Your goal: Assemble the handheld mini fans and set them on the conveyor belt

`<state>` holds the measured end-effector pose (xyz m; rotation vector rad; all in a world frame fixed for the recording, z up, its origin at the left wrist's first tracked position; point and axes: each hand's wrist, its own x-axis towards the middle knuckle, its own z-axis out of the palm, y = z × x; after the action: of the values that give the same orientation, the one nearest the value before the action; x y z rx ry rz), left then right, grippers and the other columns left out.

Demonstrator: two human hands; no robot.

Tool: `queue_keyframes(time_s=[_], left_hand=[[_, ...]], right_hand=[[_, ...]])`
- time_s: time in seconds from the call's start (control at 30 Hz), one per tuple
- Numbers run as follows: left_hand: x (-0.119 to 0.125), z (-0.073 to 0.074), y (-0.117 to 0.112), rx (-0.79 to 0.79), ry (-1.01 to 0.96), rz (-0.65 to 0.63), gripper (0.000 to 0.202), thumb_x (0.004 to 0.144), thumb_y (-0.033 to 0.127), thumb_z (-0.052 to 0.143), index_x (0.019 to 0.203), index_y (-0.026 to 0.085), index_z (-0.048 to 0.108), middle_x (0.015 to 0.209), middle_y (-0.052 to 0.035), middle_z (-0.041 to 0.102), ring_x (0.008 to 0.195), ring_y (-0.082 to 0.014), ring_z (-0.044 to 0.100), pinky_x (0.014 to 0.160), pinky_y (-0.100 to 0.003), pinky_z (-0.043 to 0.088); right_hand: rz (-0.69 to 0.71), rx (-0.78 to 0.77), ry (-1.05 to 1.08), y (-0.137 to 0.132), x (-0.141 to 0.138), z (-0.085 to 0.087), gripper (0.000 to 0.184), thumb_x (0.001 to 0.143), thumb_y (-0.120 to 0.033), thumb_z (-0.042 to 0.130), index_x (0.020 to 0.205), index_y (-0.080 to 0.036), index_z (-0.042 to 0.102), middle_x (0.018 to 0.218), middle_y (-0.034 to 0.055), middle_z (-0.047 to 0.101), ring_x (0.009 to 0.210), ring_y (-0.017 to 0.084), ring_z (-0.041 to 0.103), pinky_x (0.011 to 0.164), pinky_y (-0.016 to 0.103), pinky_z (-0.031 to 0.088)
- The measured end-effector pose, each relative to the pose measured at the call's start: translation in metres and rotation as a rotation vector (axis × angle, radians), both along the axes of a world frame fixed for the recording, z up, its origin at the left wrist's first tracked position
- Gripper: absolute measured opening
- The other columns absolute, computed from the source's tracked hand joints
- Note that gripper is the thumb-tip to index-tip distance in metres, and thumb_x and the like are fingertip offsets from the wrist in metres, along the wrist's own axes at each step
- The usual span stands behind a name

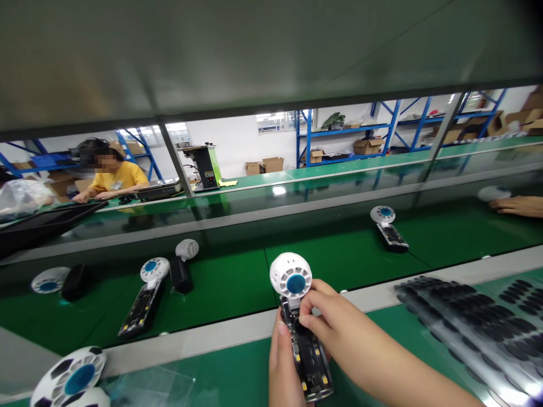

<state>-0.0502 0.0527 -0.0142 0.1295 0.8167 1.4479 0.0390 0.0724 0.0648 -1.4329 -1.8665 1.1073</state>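
Note:
A small handheld fan (308, 362) with a white, slotted round head, a blue centre and a black body under a clear cover is in front of me. My left hand (283, 367) is closed around its body from the left and below. The thumb and fingers of my right hand (320, 308) are pinched together against the upper body, just below the white neck. A dark round spot shows by these fingertips; whether they hold anything is hidden.
Sheets of black oval pieces (470, 316) lie right. On the green belt (229, 282) are several similar fans, including one ahead (389, 229) and one left (146, 294). White-and-black ball-patterned heads (70, 373) sit lower left. A co-worker's hand (520, 206) reaches in right; a person in yellow (114, 175) sits beyond.

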Motion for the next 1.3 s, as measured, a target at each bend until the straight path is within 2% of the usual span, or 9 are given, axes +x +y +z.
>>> queue_keyframes(time_s=[0.23, 0.43, 0.63, 0.77, 0.83, 0.9, 1.1, 1.2, 1.3], left_hand=[[-0.001, -0.002, 0.002, 0.032, 0.012, -0.086, 0.054, 0.08, 0.046, 0.043, 0.124, 0.014, 0.035, 0.066, -0.0083, 0.066, 0.051, -0.0195, 0.059, 0.055, -0.035, 0.047], [-0.003, -0.007, 0.003, 0.055, 0.061, -0.126, 0.048, 0.08, 0.049, 0.04, 0.115, 0.016, 0.043, 0.064, -0.0072, 0.064, 0.049, -0.0174, 0.058, 0.06, -0.037, 0.048], [-0.004, -0.007, 0.002, 0.036, 0.035, -0.134, 0.051, 0.078, 0.05, 0.044, 0.113, 0.013, 0.05, 0.065, -0.0087, 0.065, 0.051, -0.0183, 0.059, 0.061, -0.038, 0.048], [-0.005, -0.008, 0.002, 0.05, -0.009, -0.151, 0.048, 0.078, 0.051, 0.044, 0.104, 0.013, 0.056, 0.064, -0.0081, 0.065, 0.051, -0.0173, 0.058, 0.063, -0.037, 0.048], [-0.005, -0.007, 0.002, 0.055, -0.024, -0.159, 0.045, 0.077, 0.051, 0.044, 0.097, 0.013, 0.059, 0.063, -0.0081, 0.065, 0.051, -0.0172, 0.058, 0.064, -0.038, 0.048], [-0.005, -0.007, 0.001, 0.056, -0.035, -0.164, 0.044, 0.077, 0.052, 0.045, 0.092, 0.014, 0.06, 0.063, -0.0083, 0.065, 0.051, -0.0172, 0.058, 0.065, -0.038, 0.047], [-0.004, -0.006, 0.001, 0.051, -0.003, -0.133, 0.045, 0.078, 0.048, 0.046, 0.102, 0.012, 0.058, 0.064, -0.0089, 0.066, 0.051, -0.0184, 0.059, 0.06, -0.037, 0.048], [-0.002, 0.001, -0.001, -0.004, 0.029, -0.077, 0.045, 0.078, 0.043, 0.049, 0.113, 0.015, 0.052, 0.074, -0.0093, 0.068, 0.057, -0.0202, 0.062, 0.061, -0.035, 0.048], [0.001, 0.011, -0.003, -0.094, 0.004, -0.013, 0.046, 0.08, 0.037, 0.049, 0.122, 0.019, 0.045, 0.094, -0.0098, 0.067, 0.079, -0.0229, 0.064, 0.071, -0.032, 0.048]], right_hand=[[0.025, -0.307, 0.359, 0.009, 0.004, -0.004, 0.021, 0.08, -0.029, 0.043, 0.062, -0.018, 0.043, 0.111, 0.0018, 0.041, 0.061, 0.009, 0.052, 0.044, 0.022, 0.046], [0.036, -0.381, 0.477, 0.013, 0.006, -0.004, 0.027, 0.076, -0.034, 0.049, 0.055, -0.018, 0.041, 0.079, -0.0007, 0.047, 0.057, 0.009, 0.048, 0.043, 0.02, 0.041], [0.084, -0.391, 0.514, 0.014, 0.01, -0.006, 0.025, 0.073, -0.036, 0.056, 0.059, -0.017, 0.047, 0.078, -0.0005, 0.049, 0.059, 0.01, 0.05, 0.046, 0.021, 0.044], [0.091, -0.418, 0.534, 0.015, 0.017, 0.002, 0.024, 0.075, -0.036, 0.056, 0.062, -0.016, 0.053, 0.089, 0.0023, 0.055, 0.071, 0.012, 0.055, 0.064, 0.026, 0.047], [0.083, -0.425, 0.568, 0.017, 0.021, 0.006, 0.023, 0.076, -0.036, 0.054, 0.065, -0.016, 0.056, 0.097, 0.0037, 0.056, 0.085, 0.014, 0.055, 0.08, 0.027, 0.044], [0.103, -0.43, 0.584, 0.019, 0.022, 0.007, 0.022, 0.077, -0.034, 0.053, 0.067, -0.016, 0.057, 0.098, 0.0043, 0.057, 0.088, 0.014, 0.054, 0.083, 0.028, 0.042], [0.101, -0.273, 0.375, 0.011, 0.015, -0.003, 0.011, 0.075, -0.022, 0.05, 0.065, -0.018, 0.049, 0.113, 0.0013, 0.044, 0.062, 0.01, 0.055, 0.049, 0.024, 0.048], [0.081, -0.143, 0.208, 0.004, 0.008, -0.004, 0.014, 0.079, -0.019, 0.041, 0.067, -0.021, 0.048, 0.102, -0.0009, 0.047, 0.066, 0.012, 0.054, 0.046, 0.021, 0.046], [0.033, -0.02, -0.007, 0.0, 0.004, -0.001, 0.017, 0.079, -0.015, 0.039, 0.064, -0.021, 0.045, 0.094, -0.0009, 0.048, 0.069, 0.012, 0.05, 0.05, 0.021, 0.043]])
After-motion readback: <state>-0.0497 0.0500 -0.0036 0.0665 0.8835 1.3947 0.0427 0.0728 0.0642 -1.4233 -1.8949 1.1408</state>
